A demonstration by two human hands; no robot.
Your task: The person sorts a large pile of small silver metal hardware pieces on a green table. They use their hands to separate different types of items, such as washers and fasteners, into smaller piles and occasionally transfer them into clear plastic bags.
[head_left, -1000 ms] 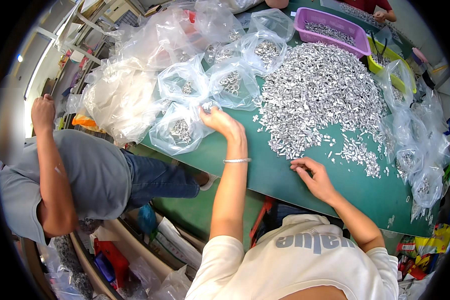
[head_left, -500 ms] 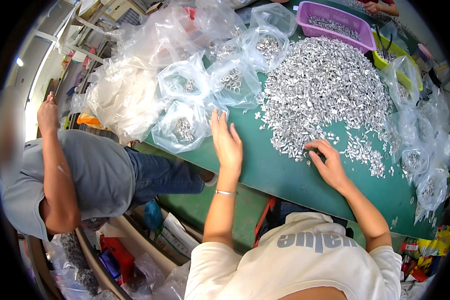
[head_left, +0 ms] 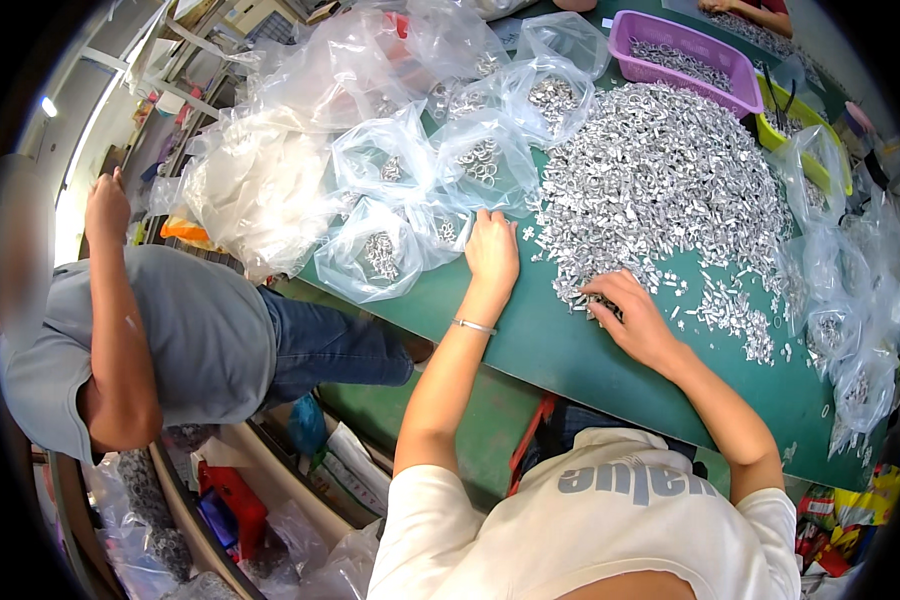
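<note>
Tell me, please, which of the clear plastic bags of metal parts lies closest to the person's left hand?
The small clear bag right at the fingertips of the left hand, between that hand and the rounder bag at the table's near edge. The other bags lie farther back or along the right side.

Heap of small silver metal parts (head_left: 660, 190) and clear plastic bag (head_left: 450, 225) on a green table.

The metal parts form a broad, loose heap of small shiny pieces, thinning to scattered strays along its near edge, where the right hand (head_left: 635, 320) rests with fingers curled into them. The plastic bag lies crumpled and open just left of the heap, holding a few parts; the left hand (head_left: 492, 255) lies flat, fingertips touching its edge.
</note>
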